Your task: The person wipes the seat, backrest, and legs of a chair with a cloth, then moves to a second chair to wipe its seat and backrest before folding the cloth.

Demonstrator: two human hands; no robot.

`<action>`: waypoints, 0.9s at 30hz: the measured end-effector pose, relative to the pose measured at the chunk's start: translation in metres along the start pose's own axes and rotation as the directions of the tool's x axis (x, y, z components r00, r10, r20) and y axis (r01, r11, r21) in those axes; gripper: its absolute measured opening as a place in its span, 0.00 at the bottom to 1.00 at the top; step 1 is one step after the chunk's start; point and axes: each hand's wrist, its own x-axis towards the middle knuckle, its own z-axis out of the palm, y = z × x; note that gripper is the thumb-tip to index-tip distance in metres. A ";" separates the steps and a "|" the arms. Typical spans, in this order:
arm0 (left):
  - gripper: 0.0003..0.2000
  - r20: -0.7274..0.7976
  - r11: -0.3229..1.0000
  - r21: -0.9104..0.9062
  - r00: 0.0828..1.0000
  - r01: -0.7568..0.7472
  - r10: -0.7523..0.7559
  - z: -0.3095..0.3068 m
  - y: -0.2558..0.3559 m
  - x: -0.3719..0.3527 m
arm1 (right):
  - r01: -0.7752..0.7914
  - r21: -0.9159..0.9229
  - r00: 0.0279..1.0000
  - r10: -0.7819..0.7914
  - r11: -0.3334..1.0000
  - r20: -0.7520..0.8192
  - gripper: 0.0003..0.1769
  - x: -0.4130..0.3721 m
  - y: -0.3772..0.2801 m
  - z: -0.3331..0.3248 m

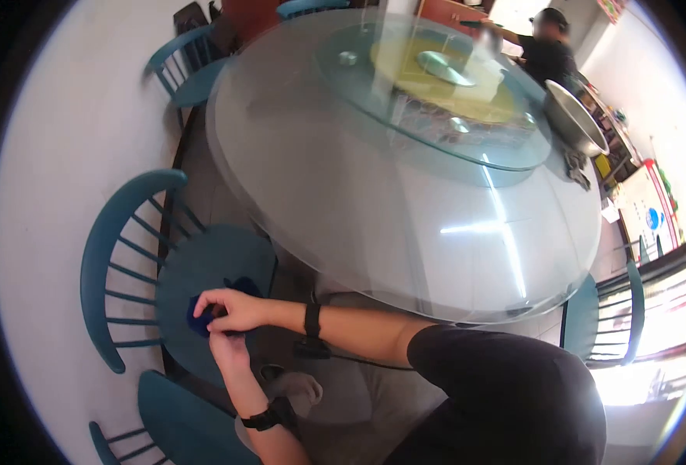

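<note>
Dark blue cloth [196,316] bunches around my fingers, low over the seat of a teal chair [203,263]. My right hand [230,308] reaches across from the right with its thumb and fingers curled closed on the cloth. Just beneath it, my left hand [230,350] comes up from below, its fingers hidden behind the right hand and the cloth. Both wrists wear black bands. More of the dark blue material shows on the seat behind my right hand.
A large round table [335,209] with a glass turntable [343,101] stands ahead. On its right side are a metal basin [575,120] and a crumpled dark item [577,170]. Another teal chair [184,418] is at lower left. A person [548,54] stands beyond the table.
</note>
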 end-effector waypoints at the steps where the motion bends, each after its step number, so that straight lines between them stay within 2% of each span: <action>1: 0.24 -0.016 0.993 -0.120 1.000 0.020 -0.022 -0.002 0.004 -0.001 | 0.069 -0.316 0.997 -0.080 0.946 -0.022 0.18 -0.009 -0.007 -0.001; 2: 0.24 -0.028 0.971 -0.238 0.999 0.036 -0.044 -0.004 0.011 -0.001 | 0.210 -0.506 0.972 -0.236 0.837 0.013 0.16 -0.013 -0.011 -0.002; 3: 0.24 -0.098 0.981 -0.191 0.993 0.040 -0.060 -0.004 0.017 0.000 | 0.202 -0.596 0.969 -0.247 0.777 0.006 0.15 -0.021 -0.019 0.003; 4: 0.24 -0.070 0.980 -0.198 0.996 0.033 -0.048 -0.014 0.018 0.005 | 0.184 -0.680 0.967 -0.254 0.710 -0.004 0.14 -0.033 -0.027 0.008; 6: 0.25 0.083 0.947 -0.312 0.995 0.073 -0.049 -0.046 0.010 0.011 | 0.170 -0.643 0.977 -0.215 0.746 0.009 0.14 -0.062 -0.060 0.028; 7: 0.25 0.251 0.968 -0.252 0.967 0.020 0.046 -0.048 0.009 -0.009 | 0.180 -0.604 0.983 -0.161 0.776 0.086 0.14 -0.077 -0.078 0.038; 8: 0.26 0.414 0.978 -0.200 0.901 -0.049 0.130 -0.040 0.019 -0.037 | 0.184 -0.562 0.980 -0.110 0.806 0.163 0.13 -0.092 -0.099 0.047; 9: 0.26 0.450 0.978 -0.194 0.893 0.075 0.021 -0.020 0.038 -0.059 | 0.200 -0.570 0.976 -0.108 0.797 0.191 0.13 -0.110 -0.134 0.058; 10: 0.26 0.465 0.977 -0.199 0.885 0.071 0.031 -0.023 0.030 -0.041 | 0.219 -0.574 0.969 -0.105 0.789 0.225 0.13 -0.128 -0.162 0.066; 11: 0.25 0.218 0.965 -0.259 0.976 0.031 0.027 -0.037 0.014 -0.004 | 0.228 -0.587 0.967 -0.111 0.777 0.229 0.13 -0.143 -0.175 0.066; 12: 0.23 -0.043 0.952 -0.305 0.999 -0.024 0.011 -0.045 0.004 0.020 | 0.261 -0.550 0.951 -0.114 0.793 0.287 0.12 -0.156 -0.184 0.065; 13: 0.22 -0.133 0.958 -0.283 0.991 -0.034 -0.004 -0.041 0.007 0.020 | 0.292 -0.510 0.932 -0.121 0.809 0.342 0.11 -0.167 -0.197 0.066; 14: 0.22 -0.118 0.960 -0.277 0.993 -0.044 0.011 -0.041 0.010 0.015 | 0.306 -0.518 0.930 -0.136 0.799 0.341 0.11 -0.180 -0.211 0.065; 16: 0.22 -0.022 0.935 -0.348 0.998 -0.065 0.062 -0.017 0.022 -0.014 | 0.019 -0.389 0.969 0.078 0.921 0.234 0.11 -0.203 -0.259 0.053; 17: 0.22 0.001 0.931 -0.351 0.994 -0.099 0.106 0.002 0.034 -0.039 | 0.038 -0.402 0.973 0.058 0.915 0.224 0.11 -0.213 -0.279 0.043; 21: 0.23 0.049 0.941 -0.310 0.986 -0.136 0.158 0.002 0.061 -0.068 | 0.068 -0.458 0.993 -0.105 0.886 -0.055 0.13 -0.260 -0.348 -0.002; 22: 0.24 0.123 0.955 -0.267 0.978 -0.128 0.165 0.008 0.076 -0.089 | -0.047 -0.329 0.977 -0.026 0.943 -0.213 0.13 -0.275 -0.367 -0.012; 23: 0.24 0.196 0.967 -0.224 0.966 -0.122 0.168 0.014 0.090 -0.109 | -0.035 -0.345 0.938 -0.088 0.938 -0.334 0.13 -0.290 -0.378 -0.034; 24: 0.24 0.196 0.969 -0.216 0.967 -0.121 0.164 0.016 0.100 -0.125 | -0.087 -0.357 0.865 -0.108 0.930 -0.491 0.13 -0.311 -0.390 -0.057; 25: 0.26 0.265 0.962 -0.196 0.934 -0.191 0.239 0.014 0.109 -0.141 | -0.126 -0.384 0.740 -0.171 0.915 -0.651 0.13 -0.333 -0.398 -0.083; 26: 0.28 0.335 0.949 -0.179 0.891 -0.261 0.308 0.011 0.118 -0.154 | -0.207 -0.444 0.576 -0.258 0.872 -0.775 0.15 -0.359 -0.399 -0.118; 27: 0.28 0.335 0.951 -0.163 0.893 -0.261 0.302 0.014 0.122 -0.157 | -0.312 -0.502 0.414 -0.360 0.807 -0.836 0.15 -0.393 -0.395 -0.158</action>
